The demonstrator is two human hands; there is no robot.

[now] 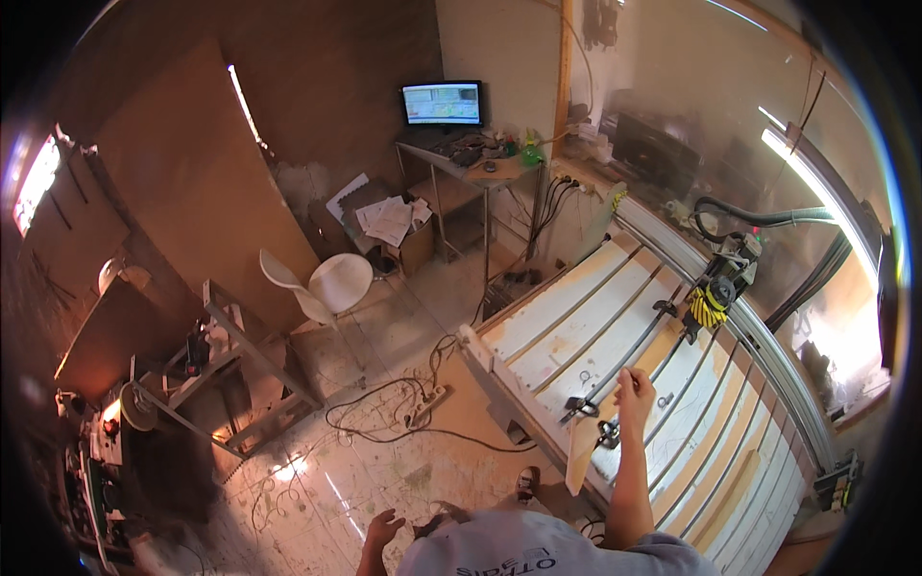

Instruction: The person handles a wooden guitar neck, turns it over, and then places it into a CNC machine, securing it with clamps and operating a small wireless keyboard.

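My right hand point(634, 394) is raised over the slotted bed point(567, 322) of a large CNC router, its fingers curled together. Whatever they may hold is too small to make out. Just left of that forearm lie a black clamp point(579, 407) and another dark clamp point(608, 434). A flat wooden strip point(579, 456) stands out at the bed's near left edge. Over the far part of the bed is the router's spindle head point(709, 302), with a yellow-and-black striped part. Low beside my body, away from the machine, my left hand point(386, 527) hangs with loosely parted fingers, holding nothing.
A dark cable and a power strip point(425, 407) lie on the tiled floor left of the router. Farther back are a white chair point(340, 282), a box of papers point(392, 223) and a desk with a lit monitor point(442, 103). A metal frame point(254, 384) stands at left.
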